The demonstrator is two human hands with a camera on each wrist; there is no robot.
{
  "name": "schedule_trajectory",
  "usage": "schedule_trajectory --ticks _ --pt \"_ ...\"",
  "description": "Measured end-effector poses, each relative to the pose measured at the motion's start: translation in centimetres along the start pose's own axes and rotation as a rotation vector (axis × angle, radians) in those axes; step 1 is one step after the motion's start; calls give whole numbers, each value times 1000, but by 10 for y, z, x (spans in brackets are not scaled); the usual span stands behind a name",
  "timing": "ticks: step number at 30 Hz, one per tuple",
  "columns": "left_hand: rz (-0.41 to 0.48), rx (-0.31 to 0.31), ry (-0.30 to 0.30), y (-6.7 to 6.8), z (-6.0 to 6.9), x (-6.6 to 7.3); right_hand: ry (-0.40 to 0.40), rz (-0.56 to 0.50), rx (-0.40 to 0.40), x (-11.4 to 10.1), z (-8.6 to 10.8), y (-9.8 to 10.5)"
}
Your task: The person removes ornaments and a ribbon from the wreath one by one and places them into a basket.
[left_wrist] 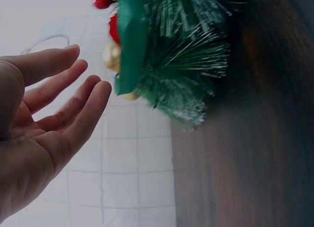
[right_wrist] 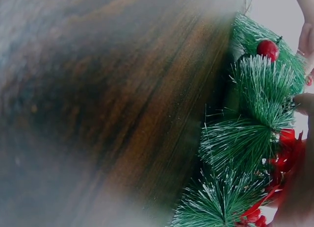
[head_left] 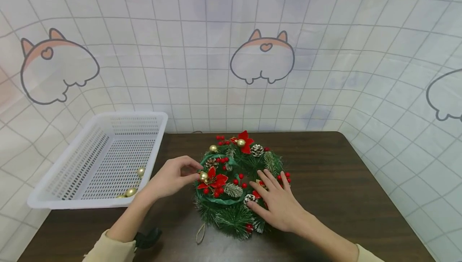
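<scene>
A green Christmas wreath (head_left: 234, 218) lies on the table, dressed with red berries, frosted pine cones and red flowers. On its left part sits a green ribbon-like band (head_left: 221, 202), around a red poinsettia (head_left: 216, 180) and a gold ball (head_left: 203, 176). My left hand (head_left: 177, 177) is at the wreath's left side, near that ball. In the left wrist view its relaxed fingers (left_wrist: 81, 114) stand a little apart from the band, holding nothing. My right hand (head_left: 279, 206) rests with spread fingers on the wreath's right side, partly hiding a red flower and a pine cone (head_left: 250, 200).
A white perforated basket (head_left: 39, 200) stands on the left, with several gold balls (head_left: 130, 192) inside. A string loop (head_left: 200, 234) hangs off the wreath's near edge. Below my left forearm lies a black object (head_left: 148, 238). A tiled-pattern curtain (head_left: 187, 53) surrounds the dark wooden table (head_left: 325, 165).
</scene>
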State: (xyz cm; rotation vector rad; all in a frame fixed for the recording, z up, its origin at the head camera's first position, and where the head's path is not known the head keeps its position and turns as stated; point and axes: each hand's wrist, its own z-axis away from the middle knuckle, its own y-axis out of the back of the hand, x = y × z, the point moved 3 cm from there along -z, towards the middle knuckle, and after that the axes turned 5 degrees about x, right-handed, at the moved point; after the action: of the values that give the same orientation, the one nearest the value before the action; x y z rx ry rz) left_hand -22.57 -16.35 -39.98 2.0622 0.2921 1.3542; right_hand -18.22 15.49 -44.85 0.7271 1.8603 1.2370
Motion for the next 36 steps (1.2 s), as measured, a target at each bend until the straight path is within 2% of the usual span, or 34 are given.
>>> schedule_trajectory --ticks 6,17,23,36 --pt "-7 -35 3 -10 -4 -5 3 3 -1 0 0 1" --pt "30 -96 12 -17 -5 -10 -1 -2 -6 1 1 0" --pt "30 -91 -16 -18 -7 -12 1 6 -5 2 0 0" --pt "105 -95 -30 -8 -1 7 -2 -11 -14 1 0 2"
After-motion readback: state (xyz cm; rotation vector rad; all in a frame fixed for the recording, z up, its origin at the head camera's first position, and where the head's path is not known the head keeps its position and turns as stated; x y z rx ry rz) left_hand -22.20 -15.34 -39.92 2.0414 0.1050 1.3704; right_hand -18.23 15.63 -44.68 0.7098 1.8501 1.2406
